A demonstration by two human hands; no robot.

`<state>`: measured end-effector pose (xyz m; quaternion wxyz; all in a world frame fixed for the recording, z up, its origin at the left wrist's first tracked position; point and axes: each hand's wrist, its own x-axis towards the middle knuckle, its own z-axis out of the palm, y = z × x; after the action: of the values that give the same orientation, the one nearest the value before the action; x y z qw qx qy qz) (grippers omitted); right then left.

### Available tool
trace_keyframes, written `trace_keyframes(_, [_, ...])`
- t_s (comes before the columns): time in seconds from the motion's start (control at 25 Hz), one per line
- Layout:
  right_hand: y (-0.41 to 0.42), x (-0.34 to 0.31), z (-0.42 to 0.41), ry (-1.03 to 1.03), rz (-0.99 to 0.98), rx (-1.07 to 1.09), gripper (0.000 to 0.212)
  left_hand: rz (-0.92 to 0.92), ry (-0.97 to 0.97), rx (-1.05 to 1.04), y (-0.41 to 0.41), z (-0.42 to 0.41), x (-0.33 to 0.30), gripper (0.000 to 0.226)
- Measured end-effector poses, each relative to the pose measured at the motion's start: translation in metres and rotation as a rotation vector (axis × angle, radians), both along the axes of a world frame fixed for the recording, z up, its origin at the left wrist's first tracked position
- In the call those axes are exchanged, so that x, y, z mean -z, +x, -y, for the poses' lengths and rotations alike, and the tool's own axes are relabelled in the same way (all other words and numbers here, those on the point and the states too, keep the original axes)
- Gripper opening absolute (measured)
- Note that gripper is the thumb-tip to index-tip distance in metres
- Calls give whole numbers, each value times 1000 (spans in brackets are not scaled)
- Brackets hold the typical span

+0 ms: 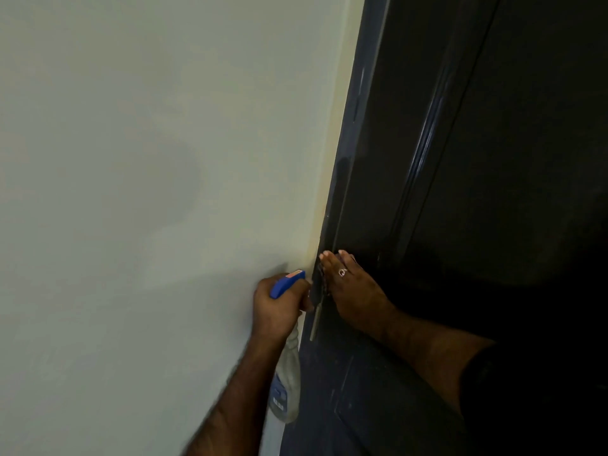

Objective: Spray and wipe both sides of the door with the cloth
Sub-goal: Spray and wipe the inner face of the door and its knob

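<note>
Door [411, 159] dark and glossy (edge scuffed), right hand [353, 291] flat against it, left hand [279, 307] gripping spray bottle [288, 373].

Left hand [279, 307] curled in a grip, forearm angled upward; right hand [353, 291] flat, fingers extended forward

The door [411, 159] is dark, nearly black, with a raised moulded panel edge that catches a thin line of light; it fills the frame from twelve o'clock round to five o'clock, leaning in the wide-angle view, and its narrow edge faces the pale wall. A slim metal strip (a latch plate, as far as can be told) runs down that edge near six o'clock. The spray bottle [287, 373] hangs just left of the door edge at about six o'clock, clear-bodied with a blue label, its blue trigger head pointing toward the door.
</note>
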<state>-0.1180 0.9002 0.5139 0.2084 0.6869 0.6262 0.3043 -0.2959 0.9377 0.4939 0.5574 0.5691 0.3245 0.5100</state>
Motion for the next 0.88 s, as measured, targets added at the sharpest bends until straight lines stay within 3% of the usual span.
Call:
trace_keyframes(0.08, [0,-23,-3,-51,23,-40,68,-17,-5,13,1,0,-5,27])
trace_keyframes(0.32, [5,-171,-32,480,330,102,83,42,-11,30,13,-1,-22,24])
trace_keyframes(0.44, [-2,-122,-51,476,217,78,81,57,-4,35,20,-6,-18,26])
trace_keyframes(0.52, [7,-53,-42,436,-38,-16,77,60,-7,18,23,-8,-11,28])
trace_keyframes(0.6, [14,-10,-25,240,-319,-6,73,35,-46,-2,25,-13,-1,25])
trace_keyframes(0.64, [15,0,-20,67,-342,-3,73,19,-70,-11,26,-13,3,22])
trace_keyframes(0.72, [12,2,-14,-87,-229,-76,69,4,-90,-12,25,-13,7,22])
trace_keyframes(0.8, [10,-40,-23,56,-106,-112,64,12,-55,0,21,-10,2,25])
trace_keyframes(0.88, [5,-116,-21,176,170,-74,69,27,-15,11,17,-10,-2,29])
